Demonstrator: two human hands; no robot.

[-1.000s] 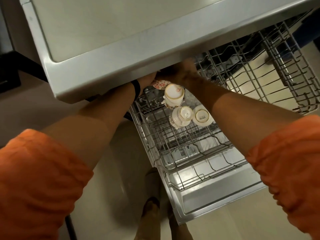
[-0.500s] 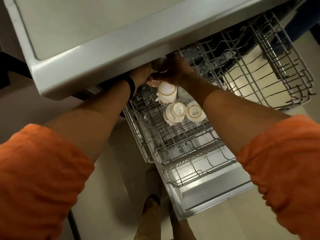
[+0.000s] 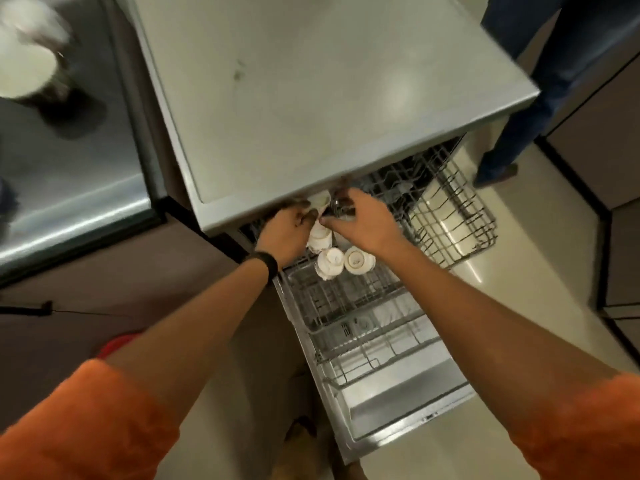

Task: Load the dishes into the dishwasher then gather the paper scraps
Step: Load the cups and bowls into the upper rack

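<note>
- Tall white cup (image 3: 319,239) upside down at the back end of the grey rack (image 3: 363,327), right between the two grips.
- Just in front of it, a second cup (image 3: 330,264) and a third cup (image 3: 359,260), side by side, bottoms up too.
- Small white dish (image 3: 320,200), blurry, tucked just under the lip of the dishwasher top (image 3: 329,98).
- Left grip (image 3: 289,230): fingers curled close to the small white dish, thumb by the tall white cup. Cannot tell if pinching or only touching.
- Right grip (image 3: 363,223): fingers curled over something dark and blurry. Cannot tell if holding it.
- Black band (image 3: 264,265) on the left wrist.
- Open door (image 3: 398,410) lying flat under the grey rack.
- Dark rack (image 3: 453,216) pulled out on the right.
- Shiny tabletop (image 3: 69,174) far left, with a blurry white bowl (image 3: 24,71) on it.
- Someone's legs (image 3: 516,98) in blue trousers at the top right.
</note>
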